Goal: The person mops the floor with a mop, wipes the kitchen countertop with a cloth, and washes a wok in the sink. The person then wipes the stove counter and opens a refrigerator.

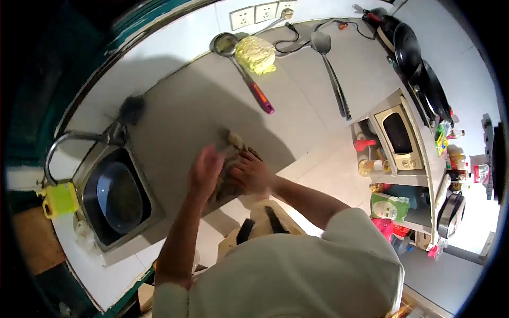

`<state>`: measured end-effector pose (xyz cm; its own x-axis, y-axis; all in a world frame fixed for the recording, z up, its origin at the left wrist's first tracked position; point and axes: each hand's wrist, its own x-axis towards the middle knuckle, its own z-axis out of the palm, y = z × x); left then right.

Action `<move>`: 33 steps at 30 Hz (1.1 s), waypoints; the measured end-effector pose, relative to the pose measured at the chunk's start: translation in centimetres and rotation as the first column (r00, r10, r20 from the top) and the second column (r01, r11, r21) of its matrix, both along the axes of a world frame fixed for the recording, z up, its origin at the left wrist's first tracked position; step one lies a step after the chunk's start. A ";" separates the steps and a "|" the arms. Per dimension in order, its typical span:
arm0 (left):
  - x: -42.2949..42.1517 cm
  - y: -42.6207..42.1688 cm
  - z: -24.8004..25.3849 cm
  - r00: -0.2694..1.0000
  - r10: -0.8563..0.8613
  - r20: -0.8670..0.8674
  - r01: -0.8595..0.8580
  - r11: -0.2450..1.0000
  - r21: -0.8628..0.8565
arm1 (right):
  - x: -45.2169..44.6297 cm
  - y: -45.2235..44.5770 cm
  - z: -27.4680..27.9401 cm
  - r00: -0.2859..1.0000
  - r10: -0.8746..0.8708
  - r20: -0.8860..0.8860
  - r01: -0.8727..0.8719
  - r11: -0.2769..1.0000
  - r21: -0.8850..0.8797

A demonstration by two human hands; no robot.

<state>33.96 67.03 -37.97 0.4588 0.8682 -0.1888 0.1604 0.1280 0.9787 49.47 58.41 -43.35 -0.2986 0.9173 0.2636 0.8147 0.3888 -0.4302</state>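
Observation:
A crumpled brownish cloth [237, 141] lies on the grey countertop [180, 114], near its front edge. My right hand [252, 171] rests over it with the fingers curled onto the fabric, and part of the cloth is hidden beneath. Just to the left, my left hand [205, 168] is beside the cloth; motion smears its fingers, so I cannot see whether it touches the fabric.
A ladle [249, 87], a yellow-green bundle [255, 54] and a spatula [333, 79] lie toward the back. The sink [151, 204] at left holds a basin [119, 196], with a yellow jug [59, 200] beside it. Pans [407, 47] and a microwave [397, 135] stand right.

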 end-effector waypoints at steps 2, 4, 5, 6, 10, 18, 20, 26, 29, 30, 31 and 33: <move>8.2 4.9 -2.2 0.975 -0.020 -0.222 0.036 0.997 0.064 | 4.7 -1.8 -1.0 0.997 -0.065 -0.034 0.066 0.998 0.007; 15.5 7.5 -4.0 0.923 0.150 -0.355 -0.079 0.976 0.205 | 11.2 -4.2 -2.9 0.962 -0.271 -0.026 0.267 0.957 -0.111; 18.5 8.2 -4.9 0.873 0.245 -0.422 -0.092 0.932 0.351 | 14.6 -5.6 -4.5 0.904 -0.425 -0.043 0.411 0.892 -0.188; 20.7 8.6 -5.6 0.809 0.347 -0.474 -0.087 0.868 0.488 | 17.2 -5.1 -3.8 0.859 -0.512 -0.006 0.502 0.843 -0.195; 23.8 8.2 -4.0 0.825 0.304 -0.477 -0.006 0.848 0.530 | 23.0 -1.0 -1.0 0.644 -0.765 -0.027 0.764 0.644 -0.045; 14.4 10.3 -2.5 0.900 0.088 -0.426 -0.107 0.994 -0.020 | 13.2 7.5 4.4 0.820 -0.555 0.142 0.554 0.704 -0.444; 9.8 9.2 -2.8 0.896 0.166 -0.413 -0.157 0.986 0.055 | 9.7 9.1 -1.6 0.814 -0.576 0.077 0.567 0.816 0.114; -1.3 3.9 0.5 0.789 0.237 -0.568 -0.194 0.972 0.135 | 7.5 22.1 -1.0 0.742 -0.668 0.054 0.668 0.744 0.009; -4.0 0.4 1.7 0.802 0.285 -0.525 -0.226 0.958 0.175 | 7.4 28.4 -1.9 0.630 -0.775 0.051 0.774 0.622 -0.121; -4.7 -0.4 1.9 0.834 0.283 -0.474 -0.244 0.959 0.142 | 7.5 30.7 -2.3 0.549 -0.836 -0.002 0.834 0.548 -0.068; -5.4 -1.3 1.8 0.853 0.292 -0.434 -0.266 0.956 0.120 | 7.6 32.5 -2.8 0.466 -0.883 -0.056 0.883 0.468 -0.027; -6.8 -3.4 1.5 0.878 0.322 -0.354 -0.320 0.945 0.064 | 7.7 33.1 0.5 0.489 -0.872 -0.013 0.839 0.475 -0.266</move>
<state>27.18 63.60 -36.48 0.0576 0.9573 -0.2834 0.4476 0.2290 0.8644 57.20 91.51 -42.86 0.6864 0.7271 0.0141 0.6224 -0.5772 -0.5287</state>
